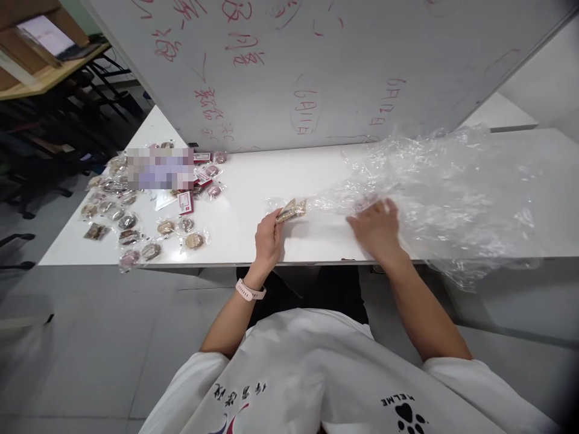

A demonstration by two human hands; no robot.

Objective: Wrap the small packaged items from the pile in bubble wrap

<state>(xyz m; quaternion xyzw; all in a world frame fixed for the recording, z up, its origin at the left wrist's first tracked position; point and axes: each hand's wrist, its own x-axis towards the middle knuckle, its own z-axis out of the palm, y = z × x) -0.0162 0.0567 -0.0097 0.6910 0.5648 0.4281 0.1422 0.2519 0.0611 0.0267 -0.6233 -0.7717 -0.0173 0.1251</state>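
Observation:
My left hand (268, 237) is closed around a small gold-brown wrapped packet (292, 210), held over the white table near its front edge. Its thumb and fingers grip the packet's left end. My right hand (376, 228) is over the table to the right, at the near edge of a heap of clear plastic bags (465, 187). Motion smears its fingers, so whether they grip the plastic cannot be told. A thin strip of the clear plastic (325, 202) stretches left toward the packet.
Many individually wrapped round snacks (194, 240) lie spread over the table's left end, with red-and-white cards (185, 202) among them. A whiteboard (289, 78) with red writing stands along the back. The plastic hangs over the table's front edge (312, 263) at right.

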